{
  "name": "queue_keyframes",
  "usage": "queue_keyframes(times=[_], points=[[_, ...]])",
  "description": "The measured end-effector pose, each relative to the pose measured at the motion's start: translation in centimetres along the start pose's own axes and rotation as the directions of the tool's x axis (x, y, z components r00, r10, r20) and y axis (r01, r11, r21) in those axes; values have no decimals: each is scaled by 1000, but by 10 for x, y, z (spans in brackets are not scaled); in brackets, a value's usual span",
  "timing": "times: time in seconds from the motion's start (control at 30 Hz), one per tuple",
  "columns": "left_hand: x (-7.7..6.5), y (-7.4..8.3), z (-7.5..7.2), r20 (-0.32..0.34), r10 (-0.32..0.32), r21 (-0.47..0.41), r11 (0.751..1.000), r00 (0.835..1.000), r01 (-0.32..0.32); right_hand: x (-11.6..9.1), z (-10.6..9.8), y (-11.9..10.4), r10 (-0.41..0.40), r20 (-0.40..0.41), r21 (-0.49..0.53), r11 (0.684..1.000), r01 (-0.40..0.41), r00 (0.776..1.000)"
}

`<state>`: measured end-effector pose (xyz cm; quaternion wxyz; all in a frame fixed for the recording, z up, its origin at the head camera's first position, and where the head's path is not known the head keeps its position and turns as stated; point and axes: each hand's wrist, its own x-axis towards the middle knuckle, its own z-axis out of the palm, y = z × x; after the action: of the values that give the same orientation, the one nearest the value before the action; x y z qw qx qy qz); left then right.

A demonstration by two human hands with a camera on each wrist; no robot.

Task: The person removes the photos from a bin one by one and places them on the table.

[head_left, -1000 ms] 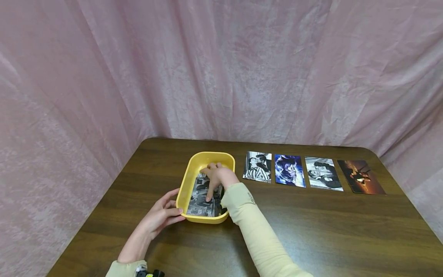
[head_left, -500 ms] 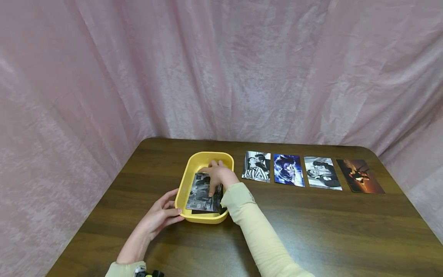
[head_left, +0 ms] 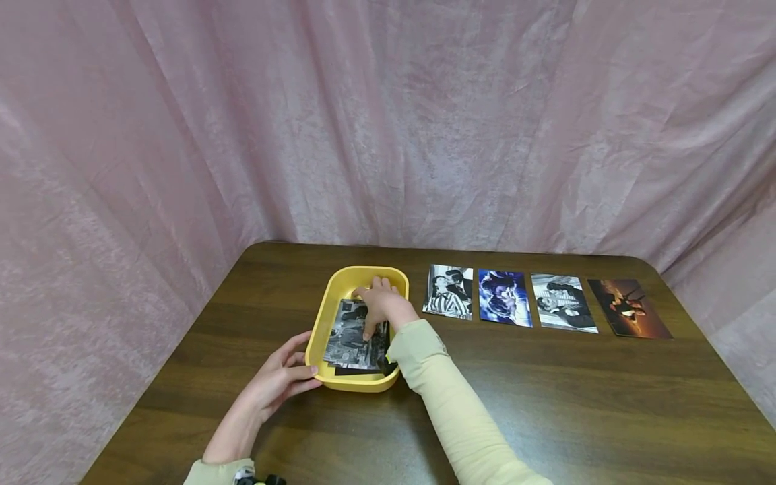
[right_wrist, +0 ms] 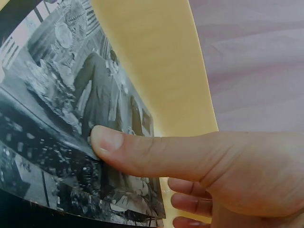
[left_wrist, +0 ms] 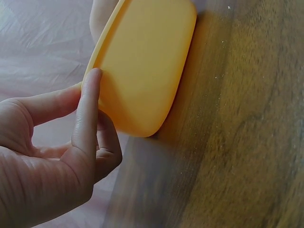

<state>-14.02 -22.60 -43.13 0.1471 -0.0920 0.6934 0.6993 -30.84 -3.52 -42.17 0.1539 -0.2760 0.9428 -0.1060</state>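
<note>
A yellow plastic tray (head_left: 359,386) sits on the table with several photos inside. My left hand (head_left: 275,377) pinches its near left corner; the left wrist view shows the thumb and fingers at the rim (left_wrist: 91,64). Inside the tray, my right hand (head_left: 383,306) holds a black-and-white photo (head_left: 347,340) near its right side. In the right wrist view the thumb (right_wrist: 111,142) presses on the picture's face, with the other fingers past its edge, partly hidden. The photo looks bent there. Beneath its near end shows a dark photo edge (head_left: 351,371).
Right of the tray lies a row of photos: a black-and-white one of a couple (head_left: 448,292), a blue-violet one (head_left: 506,298), another black-and-white one (head_left: 564,302) and an orange-brown one (head_left: 630,308). A pink curtain (head_left: 388,121) hangs behind the wooden table (head_left: 545,411).
The black-and-white photo in the tray has slid away from the near wall, uncovering a dark edge beneath. Lately it has shifted slightly left. My left hand keeps its grip on the tray.
</note>
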Motion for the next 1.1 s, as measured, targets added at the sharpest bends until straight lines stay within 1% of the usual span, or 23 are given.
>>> queue_keyframes(times=[0.17,0.47,0.67,0.73,0.93,1.0,1.1], points=[[0,0,0,-6,-3,0,1000,1000,3,0,-1,0,32,-2,-5,999,-32,999],[0,0,-1,-1,-2,-2,1000,1000,2,-2,0,-1,29,-7,43,999,-28,1000],[1,0,-1,-6,-16,-1,1000,1000,16,-1,-1,-1,18,-22,-10,1000,-18,1000],[1,0,0,-9,-17,1,1000,1000,17,-1,-1,-1,18,-14,8,1000,-18,1000],[0,0,-1,-8,-13,3,1000,1000,13,0,-2,-3,15,23,150,988,-18,1000],[1,-1,-1,-3,-7,0,1000,1000,7,0,-3,-3,12,36,168,986,-18,999],[1,-1,-1,3,-1,-3,1000,1000,1,1,-7,-3,23,43,168,985,-29,999]])
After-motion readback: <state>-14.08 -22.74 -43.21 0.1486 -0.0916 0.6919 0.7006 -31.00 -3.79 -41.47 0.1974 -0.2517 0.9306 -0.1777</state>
